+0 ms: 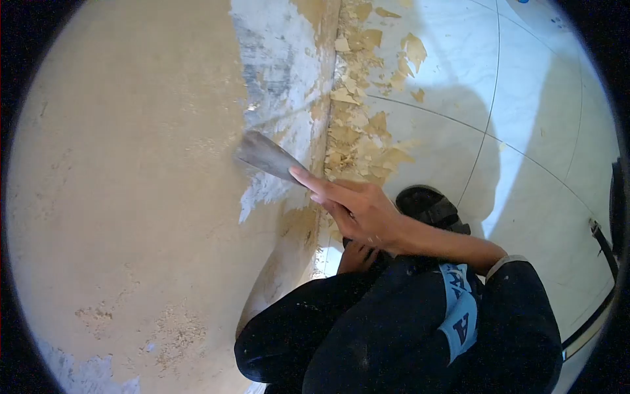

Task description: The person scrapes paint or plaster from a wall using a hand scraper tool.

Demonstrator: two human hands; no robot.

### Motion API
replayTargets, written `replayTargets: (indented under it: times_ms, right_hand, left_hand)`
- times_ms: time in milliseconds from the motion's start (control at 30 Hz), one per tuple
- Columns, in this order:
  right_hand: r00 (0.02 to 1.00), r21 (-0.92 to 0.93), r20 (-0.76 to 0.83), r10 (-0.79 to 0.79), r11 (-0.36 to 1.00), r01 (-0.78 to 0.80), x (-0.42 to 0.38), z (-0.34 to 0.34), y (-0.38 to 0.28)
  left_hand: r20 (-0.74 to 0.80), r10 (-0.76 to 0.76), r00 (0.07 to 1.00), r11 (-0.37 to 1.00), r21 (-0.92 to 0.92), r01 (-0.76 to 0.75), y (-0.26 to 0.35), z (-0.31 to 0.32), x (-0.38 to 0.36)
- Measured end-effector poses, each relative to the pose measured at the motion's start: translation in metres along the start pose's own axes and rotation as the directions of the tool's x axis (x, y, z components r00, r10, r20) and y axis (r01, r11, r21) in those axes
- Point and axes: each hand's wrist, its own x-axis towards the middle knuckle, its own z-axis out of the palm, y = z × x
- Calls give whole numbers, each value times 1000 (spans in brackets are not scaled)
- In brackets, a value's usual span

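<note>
My right hand [361,207] is closed round the handle of a metal scraper [272,156], its index finger stretched along the tool. The scraper's broad blade lies against the yellowish wall [151,164], at the left edge of a stripped patch [275,72] where white and grey show through. Loose yellow paint flakes [361,131] lie along the foot of the wall. My left hand does not show.
Pale floor tiles [446,131] with dark joints spread to the right of the wall. My knees in dark trousers [367,328] and a dark sandal [430,207] are below. A dark strap [607,253] lies at the right edge.
</note>
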Motion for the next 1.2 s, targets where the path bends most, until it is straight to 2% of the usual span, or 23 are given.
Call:
replayTargets:
  times_ms: [33, 133, 167, 200, 267, 300, 367, 467, 533, 600, 667, 700, 800, 900, 933, 967, 1000, 1067, 1200]
  right_hand:
    - [999, 58, -47, -27, 998, 30, 3, 2, 1]
    - [998, 9, -62, 4, 1000, -3, 19, -11, -1]
    - [989, -23, -138, -54, 998, 51, 34, -18, -4]
    - [990, -25, -137, -36, 999, 33, 26, -16, -4]
    - [1000, -87, -12, 7, 996, -8, 17, -7, -6]
    - [1000, -88, -8, -13, 996, 12, 14, -2, -3]
    - [993, 44, -81, -88, 995, 92, 5, 1, 12]
    - [995, -18, -97, -16, 1000, 15, 37, -14, -7]
    - [997, 26, -69, -35, 999, 37, 8, 2, -2]
    - [998, 40, -35, -60, 997, 61, 18, -7, -10]
    - [998, -1, -39, 53, 999, -53, 33, -21, -12]
    - [993, -33, -108, -43, 999, 40, 46, -18, -4]
    - [998, 26, -50, -32, 999, 33, 17, 0, -7]
    - [998, -20, -55, -38, 999, 37, 27, -19, -7]
    - [997, -21, -76, -20, 1000, 19, 35, -24, -9]
    - [984, -29, -138, -115, 993, 112, 37, -16, -2]
    - [983, -25, -141, -115, 993, 112, 28, -13, 0]
    - [1000, -8, 1, 16, 1000, -16, 12, -10, -2]
    - [999, -5, -26, 33, 999, -33, 30, -22, -8]
  left_hand:
    - [-5, 3, 1000, 1000, 14, -3, -4, -5, 7]
    - [-11, 0, 1000, 1000, 21, 0, -6, -7, 22]
    - [-2, -9, 1000, 1000, 9, 9, -1, -3, 21]
    - [12, -23, 1000, 1000, -4, 23, 6, 0, 15]
    - [29, -37, 999, 999, 2, 37, 9, -7, 13]
    - [20, -39, 999, 999, 16, 38, 5, -12, 19]
    - [12, -36, 999, 999, 22, 36, 0, -10, 34]
    - [71, -82, 994, 997, 3, 82, 13, -9, 13]
    - [67, -83, 994, 996, 30, 81, 5, -19, 16]
    - [48, -35, 998, 999, 31, 33, -14, -15, 29]
    - [69, -17, 997, 1000, -9, 18, -16, -2, 15]
    - [84, -16, 996, 999, -27, 19, -9, 1, 5]
    - [29, 4, 1000, 1000, 2, -5, -4, -13, 5]
    - [-45, 48, 998, 999, 4, -47, 3, -8, 18]
    - [-28, 41, 999, 999, -13, -41, 4, -1, 9]
    - [-2, -3, 1000, 998, -59, 3, 2, 3, 3]
    - [15, -38, 999, 995, -91, 39, -5, 4, 2]
    - [17, -64, 998, 992, -107, 65, -12, -2, 10]
    - [-19, -13, 1000, 1000, 2, 13, -7, 1, 17]
